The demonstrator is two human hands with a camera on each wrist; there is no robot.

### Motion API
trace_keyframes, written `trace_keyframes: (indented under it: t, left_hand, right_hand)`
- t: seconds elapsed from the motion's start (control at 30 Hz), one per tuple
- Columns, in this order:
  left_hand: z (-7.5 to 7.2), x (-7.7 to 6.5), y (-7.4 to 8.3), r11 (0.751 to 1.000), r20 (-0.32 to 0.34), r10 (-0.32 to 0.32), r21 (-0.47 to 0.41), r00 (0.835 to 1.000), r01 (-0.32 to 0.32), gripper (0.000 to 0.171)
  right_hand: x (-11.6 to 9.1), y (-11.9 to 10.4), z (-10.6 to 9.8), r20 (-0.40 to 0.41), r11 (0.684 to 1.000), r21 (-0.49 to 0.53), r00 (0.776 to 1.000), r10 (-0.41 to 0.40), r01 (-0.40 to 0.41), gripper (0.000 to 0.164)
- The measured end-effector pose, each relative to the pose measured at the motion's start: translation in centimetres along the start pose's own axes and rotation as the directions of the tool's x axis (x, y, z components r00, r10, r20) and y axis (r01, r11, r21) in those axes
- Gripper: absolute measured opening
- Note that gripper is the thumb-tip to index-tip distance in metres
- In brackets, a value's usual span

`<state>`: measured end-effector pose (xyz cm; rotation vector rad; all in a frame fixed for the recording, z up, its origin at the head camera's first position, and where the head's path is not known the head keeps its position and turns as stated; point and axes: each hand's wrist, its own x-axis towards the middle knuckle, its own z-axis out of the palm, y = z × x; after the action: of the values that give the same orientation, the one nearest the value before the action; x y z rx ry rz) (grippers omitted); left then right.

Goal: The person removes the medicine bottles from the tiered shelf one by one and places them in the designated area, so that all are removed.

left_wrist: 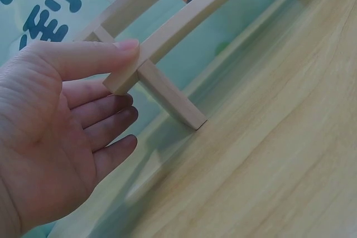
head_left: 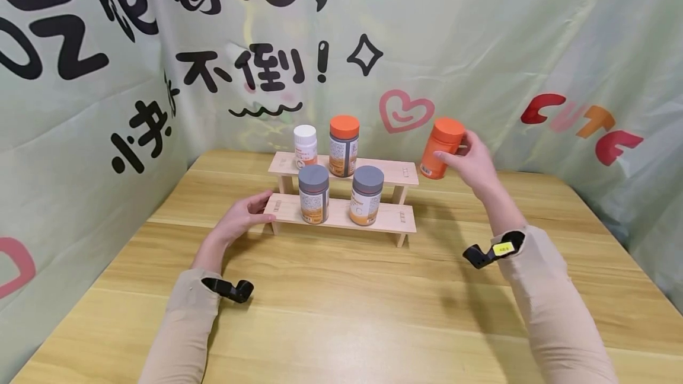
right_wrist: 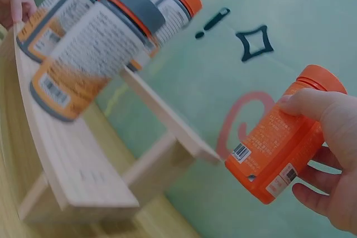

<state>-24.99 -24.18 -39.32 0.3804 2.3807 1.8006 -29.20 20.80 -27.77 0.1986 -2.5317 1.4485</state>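
Observation:
My right hand (head_left: 475, 165) grips an orange bottle (head_left: 440, 150) by its side, tilted and held in the air just right of the upper tier of a two-tier wooden display stand (head_left: 288, 207). At the left end of the lower tier, my left hand (left_wrist: 67, 115) pinches the board, thumb on top and fingers below. Two grey-lidded bottles stand on that tier, a left one (head_left: 313, 195) and a right one (head_left: 366, 197). The upper tier bears a small white bottle (head_left: 305, 146) and an orange-lidded grey bottle (head_left: 344, 147).
The stand rests on a wood-grain table (head_left: 341, 313). A pale green cloth (head_left: 480, 34) printed with lettering and hearts hangs close behind the table and along its sides. Each sleeve carries a black wrist camera, the left one (head_left: 229, 290) and the right one (head_left: 488, 252).

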Motion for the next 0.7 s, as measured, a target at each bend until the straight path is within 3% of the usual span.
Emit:
trace_keyframes:
  t: [0.4,0.7]
  left_hand:
    - [0.0,-0.1,0.0,1.000,-0.005,0.000,0.008,1.000,0.000,0.072]
    - [0.0,-0.1,0.0,1.000,0.001,-0.001,-0.002,1.000,0.001,0.073]
  right_hand:
    - [-1.1,4.7,-2.0,-0.031,0.997,-0.052,0.998,0.051,-0.053,0.066]
    - [-1.8,7.7,-1.4,-0.035,0.993,-0.067,0.995,0.091,-0.093,0.065]
